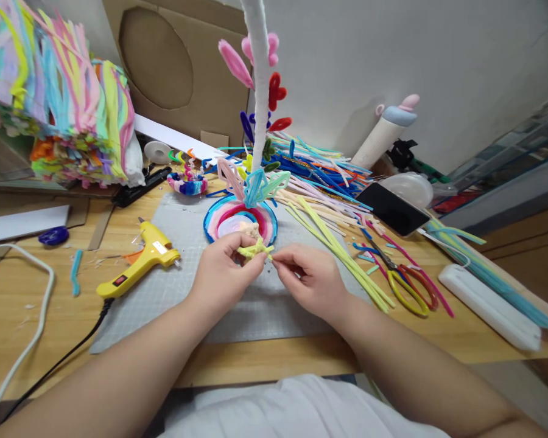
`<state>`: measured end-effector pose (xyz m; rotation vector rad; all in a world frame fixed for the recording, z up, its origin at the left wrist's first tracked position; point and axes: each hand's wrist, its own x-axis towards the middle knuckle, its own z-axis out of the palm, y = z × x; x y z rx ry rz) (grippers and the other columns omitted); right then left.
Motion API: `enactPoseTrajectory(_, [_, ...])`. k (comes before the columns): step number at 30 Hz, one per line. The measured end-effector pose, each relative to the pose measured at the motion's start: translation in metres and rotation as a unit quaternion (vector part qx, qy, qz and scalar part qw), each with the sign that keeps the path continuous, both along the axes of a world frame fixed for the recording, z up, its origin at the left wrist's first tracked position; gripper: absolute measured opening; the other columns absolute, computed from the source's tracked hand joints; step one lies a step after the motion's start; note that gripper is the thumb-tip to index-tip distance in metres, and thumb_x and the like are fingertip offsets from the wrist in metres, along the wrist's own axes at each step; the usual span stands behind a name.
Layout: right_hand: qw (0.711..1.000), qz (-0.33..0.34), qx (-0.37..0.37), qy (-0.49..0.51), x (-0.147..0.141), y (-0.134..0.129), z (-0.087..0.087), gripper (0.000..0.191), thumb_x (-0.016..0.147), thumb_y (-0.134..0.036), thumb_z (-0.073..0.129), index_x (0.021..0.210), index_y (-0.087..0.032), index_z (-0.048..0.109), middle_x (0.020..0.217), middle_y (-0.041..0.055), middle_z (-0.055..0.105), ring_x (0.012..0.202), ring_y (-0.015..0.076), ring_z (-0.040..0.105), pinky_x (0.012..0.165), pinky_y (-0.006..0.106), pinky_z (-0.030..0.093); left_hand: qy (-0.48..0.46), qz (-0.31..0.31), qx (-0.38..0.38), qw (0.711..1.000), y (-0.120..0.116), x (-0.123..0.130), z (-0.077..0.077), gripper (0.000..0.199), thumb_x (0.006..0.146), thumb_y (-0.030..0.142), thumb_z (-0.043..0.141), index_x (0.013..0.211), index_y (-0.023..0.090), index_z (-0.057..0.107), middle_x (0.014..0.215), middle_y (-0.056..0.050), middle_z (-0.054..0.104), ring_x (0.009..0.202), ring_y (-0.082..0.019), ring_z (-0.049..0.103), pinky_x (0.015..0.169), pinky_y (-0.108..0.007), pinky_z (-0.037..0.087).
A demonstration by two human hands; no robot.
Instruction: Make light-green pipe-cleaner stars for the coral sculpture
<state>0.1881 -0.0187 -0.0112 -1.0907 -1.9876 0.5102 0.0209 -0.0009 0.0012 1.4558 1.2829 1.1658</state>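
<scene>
Between thumb and fingers, my left hand grips a small yellow pipe-cleaner piece with bent ends sticking out. The fingers of my right hand pinch at the tip of its right end. A pale peach fuzzy bit shows just behind it, partly hidden. Past my hands stands a round base wound in blue, pink, white and red rings. Butterfly-like pipe-cleaner loops in pink, blue and green sit at its back. A white wrapped stem rises there, with coloured petals along it.
A yellow glue gun lies left on the grey cutting mat. Lime pipe cleaners, scissors, a phone and a white power strip lie right. Bundled pipe cleaners stand back left; a white cable crosses the table's left side.
</scene>
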Motion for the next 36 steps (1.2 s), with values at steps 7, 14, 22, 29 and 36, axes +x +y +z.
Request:
enactPoseTrajectory(7, [0.995, 0.071, 0.036, -0.057, 0.013, 0.007, 0.013, 0.015, 0.084, -0.012, 0.052, 0.09, -0.02, 0.064, 0.082, 0.0046, 0.069, 0.073, 0.0145, 0.061, 0.067, 0.027, 0.045, 0.013, -0.146, -0.096, 0.984, 0.002, -0.006, 0.005, 0.007, 0.064, 0.022, 0.067, 0.067, 0.016, 0.064, 0.051, 0.005, 0.05, 0.045, -0.007, 0.041, 0.042, -0.018, 0.029])
enactPoseTrajectory(14, [0.976, 0.072, -0.147, 0.142, 0.01, 0.008, 0.012, 0.004, 0.079, -0.021, 0.064, 0.082, -0.02, 0.066, 0.078, 0.0025, 0.067, 0.067, 0.0138, 0.062, 0.059, 0.025, 0.049, -0.138, -0.266, -0.235, 0.925, 0.006, -0.013, 0.006, 0.015, 0.062, 0.024, 0.075, 0.07, 0.015, 0.066, 0.062, 0.0, 0.062, 0.057, -0.011, 0.055, 0.055, -0.021, 0.044])
enactPoseTrajectory(22, [0.989, 0.077, -0.046, 0.12, 0.007, 0.0, 0.016, 0.02, 0.079, -0.008, 0.056, 0.088, -0.021, 0.069, 0.08, 0.0021, 0.071, 0.06, 0.011, 0.06, 0.053, 0.022, 0.044, -0.267, -0.268, -0.281, 0.882, 0.006, -0.011, 0.006, 0.02, 0.06, 0.025, 0.079, 0.066, 0.015, 0.064, 0.066, 0.0, 0.063, 0.063, -0.01, 0.055, 0.063, -0.022, 0.041])
enactPoseTrajectory(29, [0.994, 0.039, -0.053, 0.085, 0.004, 0.0, 0.009, 0.012, 0.08, -0.014, 0.058, 0.082, -0.02, 0.068, 0.068, -0.0007, 0.066, 0.05, 0.0081, 0.049, 0.047, 0.021, 0.038, -0.247, -0.199, -0.187, 0.93, 0.006, -0.006, -0.002, 0.023, 0.061, 0.025, 0.078, 0.064, 0.016, 0.057, 0.067, 0.003, 0.059, 0.064, -0.01, 0.052, 0.065, -0.024, 0.039])
enactPoseTrajectory(36, [0.946, -0.03, -0.188, 0.263, -0.011, 0.0, 0.001, 0.011, 0.077, -0.029, 0.066, 0.079, -0.018, 0.065, 0.062, -0.0012, 0.06, 0.051, 0.0091, 0.048, 0.046, 0.021, 0.035, -0.17, -0.167, -0.015, 0.971, 0.004, -0.003, -0.008, 0.023, 0.068, 0.016, 0.071, 0.062, 0.017, 0.049, 0.072, 0.002, 0.054, 0.077, -0.013, 0.051, 0.076, -0.028, 0.04])
